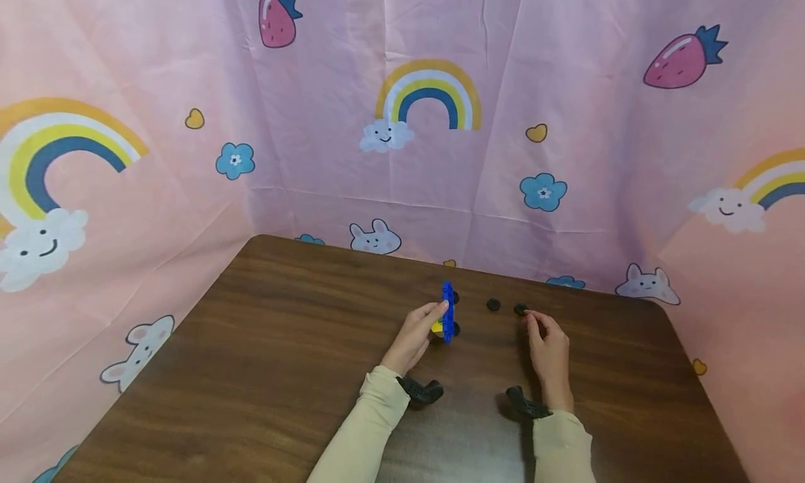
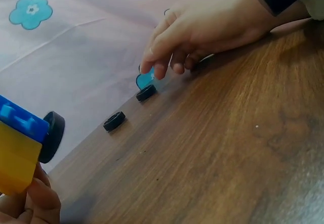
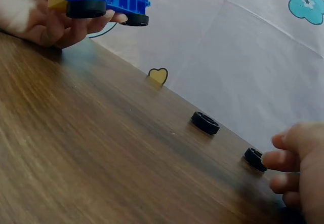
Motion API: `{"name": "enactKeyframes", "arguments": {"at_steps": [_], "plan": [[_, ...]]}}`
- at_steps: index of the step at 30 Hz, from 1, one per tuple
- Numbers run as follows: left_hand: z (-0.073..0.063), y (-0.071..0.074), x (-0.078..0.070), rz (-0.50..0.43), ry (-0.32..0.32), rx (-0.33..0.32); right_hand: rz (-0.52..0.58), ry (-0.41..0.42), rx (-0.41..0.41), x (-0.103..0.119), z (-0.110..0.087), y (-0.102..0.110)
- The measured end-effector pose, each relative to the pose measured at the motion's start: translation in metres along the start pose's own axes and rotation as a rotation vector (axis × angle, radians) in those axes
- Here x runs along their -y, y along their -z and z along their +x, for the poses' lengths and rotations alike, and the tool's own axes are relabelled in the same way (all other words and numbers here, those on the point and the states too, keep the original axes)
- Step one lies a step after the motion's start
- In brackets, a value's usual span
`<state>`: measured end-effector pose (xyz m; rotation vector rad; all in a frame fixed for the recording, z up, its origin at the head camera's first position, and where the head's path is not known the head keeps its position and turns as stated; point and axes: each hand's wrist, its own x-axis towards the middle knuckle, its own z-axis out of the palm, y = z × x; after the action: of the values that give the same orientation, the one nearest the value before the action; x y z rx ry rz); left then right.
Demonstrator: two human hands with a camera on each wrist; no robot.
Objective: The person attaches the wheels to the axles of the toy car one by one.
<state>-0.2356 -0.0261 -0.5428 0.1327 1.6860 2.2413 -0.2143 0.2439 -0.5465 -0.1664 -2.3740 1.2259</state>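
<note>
My left hand (image 1: 415, 335) grips a toy wagon made of a blue chassis (image 1: 448, 312) and a yellow block (image 2: 17, 155). The wagon is tipped on its side above the table, its underside turned to the right. Two black wheels show on it, one of them a wheel (image 3: 86, 9) near the yellow block. Loosely bent, the fingers of my right hand (image 1: 550, 349) reach to a loose black wheel (image 2: 146, 92) lying on the table. In the left wrist view a small gap shows between fingertips and wheel. To its left lies a second loose wheel (image 1: 493, 305).
A brown wooden table (image 1: 283, 371) lies under both hands. Behind it and at its sides hangs a pink printed cloth (image 1: 314, 168). Each wrist wears a black device, such as the left wrist's camera mount (image 1: 423, 391).
</note>
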Motion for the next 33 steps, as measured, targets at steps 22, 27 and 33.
{"name": "enactKeyframes", "arguments": {"at_steps": [22, 27, 33], "plan": [[-0.001, -0.001, -0.004, 0.047, 0.033, -0.01, -0.139, 0.013, 0.111, -0.013, 0.016, 0.01], [0.0, -0.003, -0.004, 0.066, 0.029, -0.007, -0.19, 0.004, 0.188, -0.017, 0.022, 0.012], [-0.002, -0.001, -0.001, 0.067, 0.033, -0.008, -0.203, -0.005, 0.282, -0.016, 0.023, 0.013]]}}
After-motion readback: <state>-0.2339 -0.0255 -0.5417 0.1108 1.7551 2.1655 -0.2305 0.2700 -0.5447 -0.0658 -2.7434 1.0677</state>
